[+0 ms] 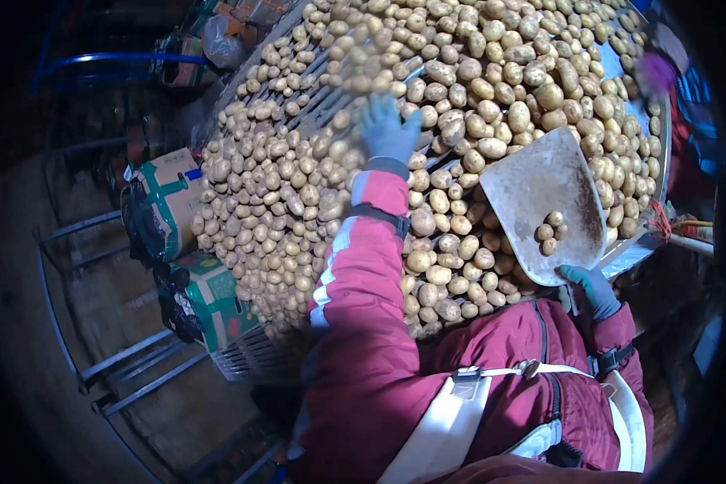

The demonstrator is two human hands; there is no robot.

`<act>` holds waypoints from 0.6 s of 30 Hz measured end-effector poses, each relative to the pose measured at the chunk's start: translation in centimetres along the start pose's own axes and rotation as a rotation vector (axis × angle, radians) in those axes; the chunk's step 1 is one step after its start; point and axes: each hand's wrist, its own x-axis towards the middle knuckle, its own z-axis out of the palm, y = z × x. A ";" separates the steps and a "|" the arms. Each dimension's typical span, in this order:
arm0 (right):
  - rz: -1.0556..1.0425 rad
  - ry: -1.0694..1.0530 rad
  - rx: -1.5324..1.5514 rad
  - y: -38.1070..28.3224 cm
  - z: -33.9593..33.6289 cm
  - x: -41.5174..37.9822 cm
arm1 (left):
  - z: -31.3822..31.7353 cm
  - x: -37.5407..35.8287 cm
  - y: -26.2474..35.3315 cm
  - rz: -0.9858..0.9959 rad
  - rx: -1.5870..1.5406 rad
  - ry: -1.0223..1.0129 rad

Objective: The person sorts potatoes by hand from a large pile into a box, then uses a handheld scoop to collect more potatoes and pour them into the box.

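My left hand (391,133), in a grey-blue glove, stretches out over the heap of potatoes (492,89). Its fingers are spread, and some potatoes just beyond it are blurred by motion. Low on the right, my right hand (593,290), gloved in teal, is wrapped around the handle of a wide, worn scoop (532,189). The scoop lies tilted over the potatoes, with several small potatoes (549,234) in its pan. Smaller potatoes (266,185) cover the left side, and metal bars (323,105) show between them.
Cardboard boxes (168,198) with green tape and dark liners stand along the left edge, beside a metal frame (129,363). A co-worker's purple-gloved hand (657,74) is at the upper right. Red cord (660,219) hangs at the right corner near a pale pole (692,244).
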 end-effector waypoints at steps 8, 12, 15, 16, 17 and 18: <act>0.003 -0.077 -0.042 0.0 -1.1 1.7 | -1.8 -0.3 -1.5 0.178 -0.592 -0.032; 0.114 -0.102 -0.075 -1.8 -0.5 0.6 | -2.0 3.8 -7.0 0.014 -0.449 0.075; 0.081 -0.078 -0.061 -1.4 -0.5 0.8 | -2.6 5.9 -6.2 0.086 -0.168 0.017; 0.053 -0.063 -0.046 -1.2 -0.4 0.9 | -2.5 6.6 -5.9 0.054 -0.050 -0.040; 0.054 -0.061 -0.046 -1.3 -0.4 0.7 | -2.5 7.0 -5.9 0.054 -0.051 -0.042; 0.077 -0.078 -0.062 -1.5 -0.4 0.5 | -2.4 7.2 -6.3 -0.028 -0.045 -0.156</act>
